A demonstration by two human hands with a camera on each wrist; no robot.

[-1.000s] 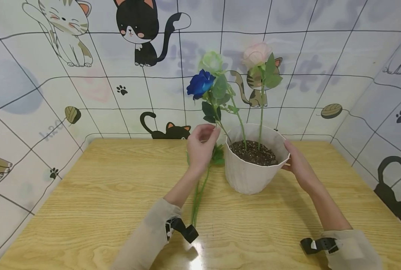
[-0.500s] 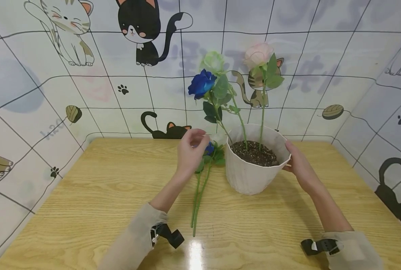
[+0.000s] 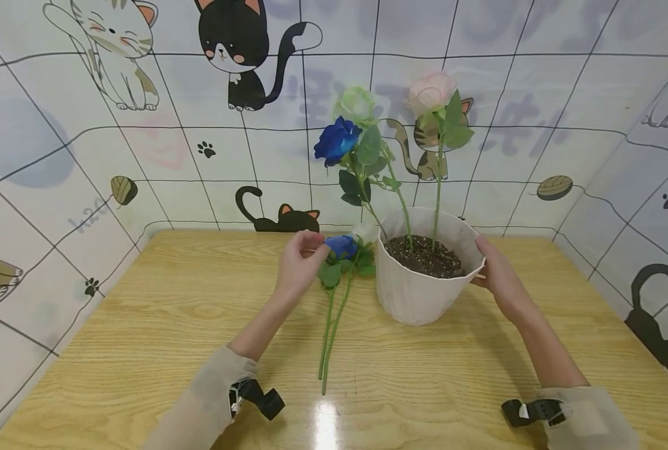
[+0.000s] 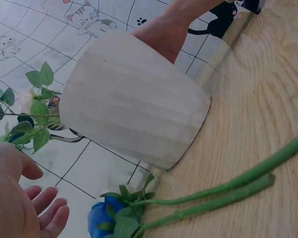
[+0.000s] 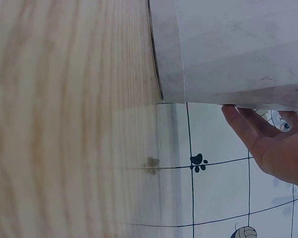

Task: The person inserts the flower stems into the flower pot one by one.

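Our step seems to be taking up a flower from the pale wooden table: the lying blue fabric-like rose and the white rose rest just left of the ribbed white pot, their green stems pointing towards us. We would do best to pinch one stem below its leaves, not the petals, and ease it clear of the other. Our left hand holds nothing, its fingers loosely bent just beside the blue head; our right hand grips the pot's rim, thumb on top, and should keep it steady so the three standing roses don't lean in the dark soil. Compared with a second ago, our left hand has come away from the pot's rim, down and leftward, uncovering both lying heads; pot and right hand look nearly unchanged.
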